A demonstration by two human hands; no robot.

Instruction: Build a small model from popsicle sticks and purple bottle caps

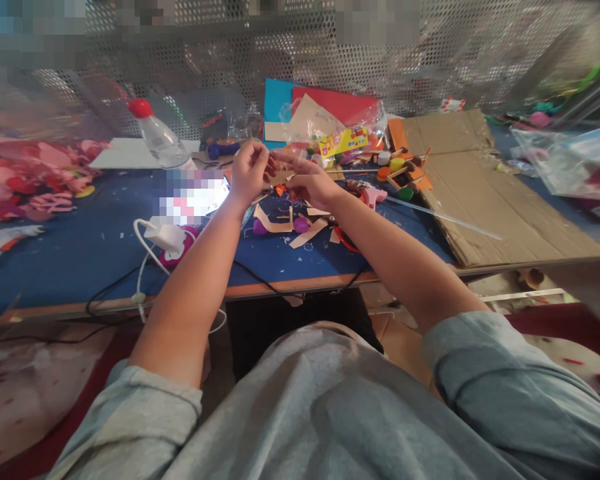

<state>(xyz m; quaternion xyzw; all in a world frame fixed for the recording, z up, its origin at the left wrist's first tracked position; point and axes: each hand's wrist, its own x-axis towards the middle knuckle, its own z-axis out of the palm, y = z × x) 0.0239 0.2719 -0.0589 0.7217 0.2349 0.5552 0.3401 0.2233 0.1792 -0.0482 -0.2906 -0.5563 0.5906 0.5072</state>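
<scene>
Over the middle of the table, my left hand [250,172] and my right hand [313,181] meet at the fingertips. The left fingers are bent into a pinch. My right fingers reach across toward them, partly curled; whatever lies between the hands is too small or hidden to name. Below them lie strips of tan cardboard [307,233] and purple round pieces [260,227]. Close to my right forearm is a pink glue gun [373,196], with a long clear stick [445,217] beside it.
On the left stand a red-capped bottle [163,137], a lit phone [195,200] and a white charger [165,233] with cables. Pink cutouts [30,177] and a white glue gun [10,243] lie farther left. Flattened cardboard [510,207] covers the right; coloured sheets [279,100] lean behind.
</scene>
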